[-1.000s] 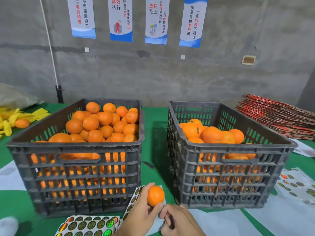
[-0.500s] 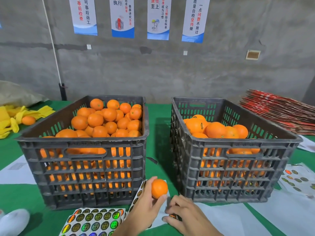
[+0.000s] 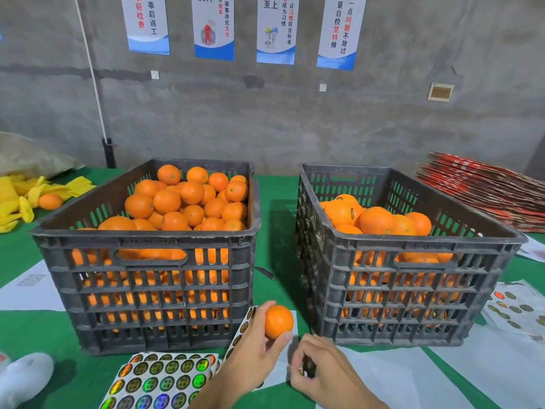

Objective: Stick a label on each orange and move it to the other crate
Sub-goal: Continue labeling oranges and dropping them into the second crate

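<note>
So from the head cam: your left hand [image 3: 256,354] is holding a small round orange [image 3: 278,321] up by thumb and fingertips, low in the gap in front of the two crates and just above a curled sheet of round stickers [image 3: 244,332]. Your right hand [image 3: 320,369] sits just beside it, a bit lower, with the fingers curled in and pinching something small and dark with a gold spot [image 3: 303,371]; looks like a label, but it's too tiny to say for sure. The orange isn't in either crate, it's in the air in your left hand. The dark grey slatted plastic crate on the left [image 3: 153,261] is heaped with oranges right up to the rim, and the matching grey crate on the right [image 3: 413,267] has a lower pile, with a dark label showing on at least one fruit near the top. Both crates stand on a green table cover [image 3: 274,202], well apart from each other. A flat sheet of shiny holographic round stickers [image 3: 165,379] lies by your left forearm, and another sticker sheet [image 3: 516,308] is off to the right of the right crate. Far left there's a loose orange [image 3: 50,201] lying on some yellow foam wraps [image 3: 17,199], far right a stack of red flattened cartons [image 3: 486,190], and four blue and white posters [image 3: 213,28] hang on the concrete wall.
</note>
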The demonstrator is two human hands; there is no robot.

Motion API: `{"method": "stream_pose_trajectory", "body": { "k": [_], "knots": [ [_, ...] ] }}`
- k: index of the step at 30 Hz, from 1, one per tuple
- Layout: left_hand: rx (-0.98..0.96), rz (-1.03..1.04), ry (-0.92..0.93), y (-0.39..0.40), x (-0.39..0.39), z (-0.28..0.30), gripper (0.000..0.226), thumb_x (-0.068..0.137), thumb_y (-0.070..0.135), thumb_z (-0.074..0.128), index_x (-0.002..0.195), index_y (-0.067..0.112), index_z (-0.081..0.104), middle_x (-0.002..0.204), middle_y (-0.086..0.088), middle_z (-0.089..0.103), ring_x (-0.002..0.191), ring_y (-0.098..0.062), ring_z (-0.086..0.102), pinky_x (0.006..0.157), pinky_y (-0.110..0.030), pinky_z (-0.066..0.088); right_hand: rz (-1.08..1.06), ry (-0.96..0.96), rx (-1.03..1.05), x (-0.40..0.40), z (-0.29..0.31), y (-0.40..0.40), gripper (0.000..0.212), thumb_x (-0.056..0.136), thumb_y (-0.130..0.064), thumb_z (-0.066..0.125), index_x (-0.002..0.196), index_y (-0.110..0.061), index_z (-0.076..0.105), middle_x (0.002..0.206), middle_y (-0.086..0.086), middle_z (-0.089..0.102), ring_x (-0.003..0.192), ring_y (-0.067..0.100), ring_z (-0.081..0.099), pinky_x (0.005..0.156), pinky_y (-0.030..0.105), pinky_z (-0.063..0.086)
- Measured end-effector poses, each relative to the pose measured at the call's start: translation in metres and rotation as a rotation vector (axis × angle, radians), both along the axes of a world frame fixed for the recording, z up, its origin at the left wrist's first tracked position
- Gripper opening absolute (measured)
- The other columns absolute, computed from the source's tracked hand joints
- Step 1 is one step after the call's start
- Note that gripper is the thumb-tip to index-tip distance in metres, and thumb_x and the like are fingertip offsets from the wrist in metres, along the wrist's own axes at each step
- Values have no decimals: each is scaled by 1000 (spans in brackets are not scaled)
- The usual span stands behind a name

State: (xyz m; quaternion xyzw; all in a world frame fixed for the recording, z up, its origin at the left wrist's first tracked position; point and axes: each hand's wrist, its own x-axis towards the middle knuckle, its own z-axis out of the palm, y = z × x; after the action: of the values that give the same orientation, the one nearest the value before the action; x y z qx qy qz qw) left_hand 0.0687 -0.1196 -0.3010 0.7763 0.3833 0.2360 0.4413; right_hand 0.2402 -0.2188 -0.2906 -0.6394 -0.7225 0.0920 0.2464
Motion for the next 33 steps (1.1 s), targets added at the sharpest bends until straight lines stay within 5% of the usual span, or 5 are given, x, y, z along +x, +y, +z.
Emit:
{"method": "stream_pose_trajectory", "body": {
  "k": [10,16,26,29,33],
  "knots": [
    [-53,41,-63,3,0,-8,57,87,75,50,128,77,11,130,20,52,101,5,67,89,-24,51,-220,-300,173,-5,0,-4,16,78,-43,66,84,-33,54,80,-16,48,69,4,47,62,20,43],
    [-36,64,-61,-8,5,-1,69,89,71,47,145,53,13,138,7,48,111,-10,66,102,-32,51,-387,-453,163,-10,4,-2,29,62,-42,95,58,-27,70,61,-8,51,50,12,51,46,26,43],
    [-186,69,-199,-25,11,3,52,94,65,51,137,53,25,124,8,56,92,5,64,80,-15,45,-368,-285,113,-11,-11,3,51,90,-73,49,88,-28,72,83,-8,39,81,15,51,70,27,39],
    [-255,59,-196,-26,12,2,54,85,77,49,132,57,29,128,13,54,104,10,59,86,-11,40,-325,-424,153,-12,-8,4,36,78,-63,74,67,-29,71,70,-10,42,62,10,53,55,22,44],
    [-378,98,-308,-23,13,-2,73,74,86,58,135,51,39,136,7,57,126,-11,59,118,-40,38,-355,-499,165,-19,-3,3,36,61,-55,91,50,-30,67,60,-9,48,47,10,51,43,21,42]
  ]
}}
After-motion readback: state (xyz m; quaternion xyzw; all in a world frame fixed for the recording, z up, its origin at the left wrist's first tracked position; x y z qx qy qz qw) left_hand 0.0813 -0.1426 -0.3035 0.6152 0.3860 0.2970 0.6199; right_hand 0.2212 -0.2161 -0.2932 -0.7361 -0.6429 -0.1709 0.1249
